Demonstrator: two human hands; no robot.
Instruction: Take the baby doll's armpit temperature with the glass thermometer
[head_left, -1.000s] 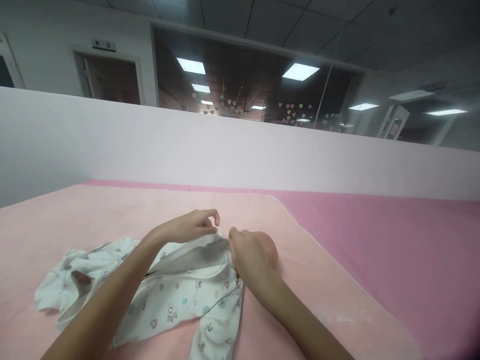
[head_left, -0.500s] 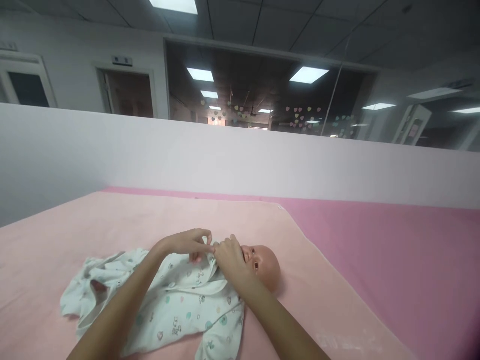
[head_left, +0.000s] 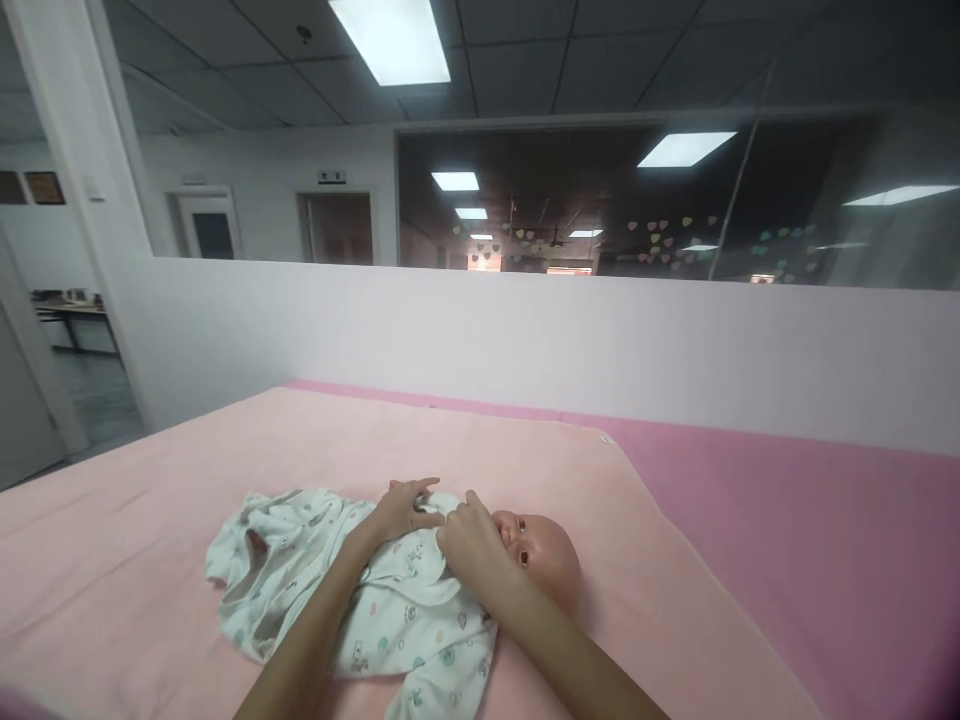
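here, the left hand [head_left: 401, 512] is spreading loosely over the chest of the printed garment [head_left: 394, 615], thumb and fingers parted, while the right hand [head_left: 471, 540] is curling in at the collar; whether it is pinching cloth, i can't tell. light fingertips would probably be serving best at the neckline, easing cloth without pressing on the doll [head_left: 553, 555]. the doll is lying on its back on the peach sheet [head_left: 675, 610], bald head pointing right. its white garment is showing small coloured motifs and bunching toward the left. beyond, a white wall [head_left: 525, 340] is standing.
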